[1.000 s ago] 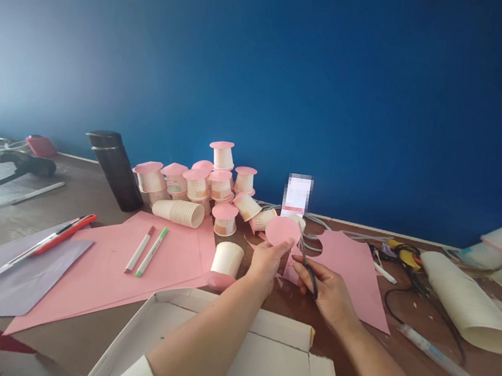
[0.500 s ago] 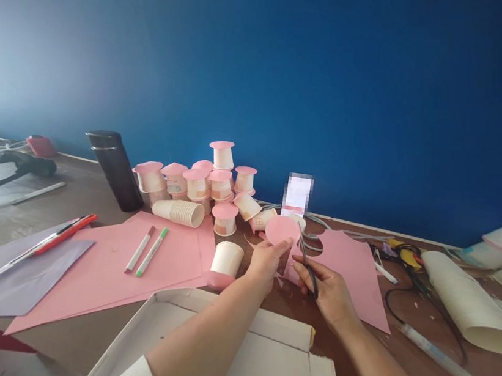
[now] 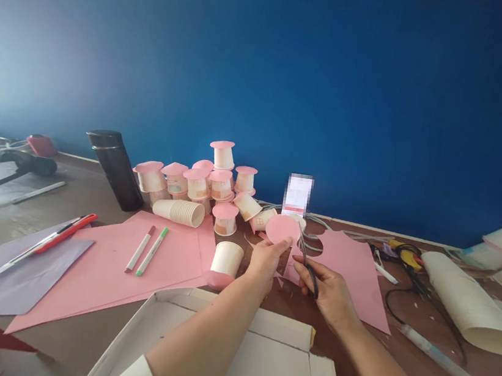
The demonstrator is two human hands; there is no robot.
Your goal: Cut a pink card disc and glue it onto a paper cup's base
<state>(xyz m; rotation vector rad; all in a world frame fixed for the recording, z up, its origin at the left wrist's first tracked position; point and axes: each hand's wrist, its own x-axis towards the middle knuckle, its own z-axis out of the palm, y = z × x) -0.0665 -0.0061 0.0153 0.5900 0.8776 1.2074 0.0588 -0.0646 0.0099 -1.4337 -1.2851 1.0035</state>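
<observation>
Between the thumb and fingers of my left hand [image 3: 268, 258] is a pink paper disc [image 3: 282, 230], held up above the table. My right hand [image 3: 327, 290] is closed round the dark handles of a pair of scissors [image 3: 311, 275]. Their blades point up and lie along the disc's right edge; whether they are parted is hard to tell. A pink sheet with a curved cutout [image 3: 350, 281] lies beyond my right hand. Left of my left wrist, a white paper cup [image 3: 227, 259] stands with pink paper at its base.
Paper cups with pink tops [image 3: 221, 185] are stacked at the back. Nested cups [image 3: 178, 212], two markers [image 3: 151, 252], pink sheets [image 3: 102, 261], a utility knife [image 3: 59, 237] and a black flask [image 3: 115, 170] lie or stand leftward. A white box [image 3: 286, 371] is in front; a cup stack [image 3: 471, 303] lies right.
Almost nothing differs. Both hands, the disc and the scissors stay in nearly the same place; the scissor blades may have shifted slightly.
</observation>
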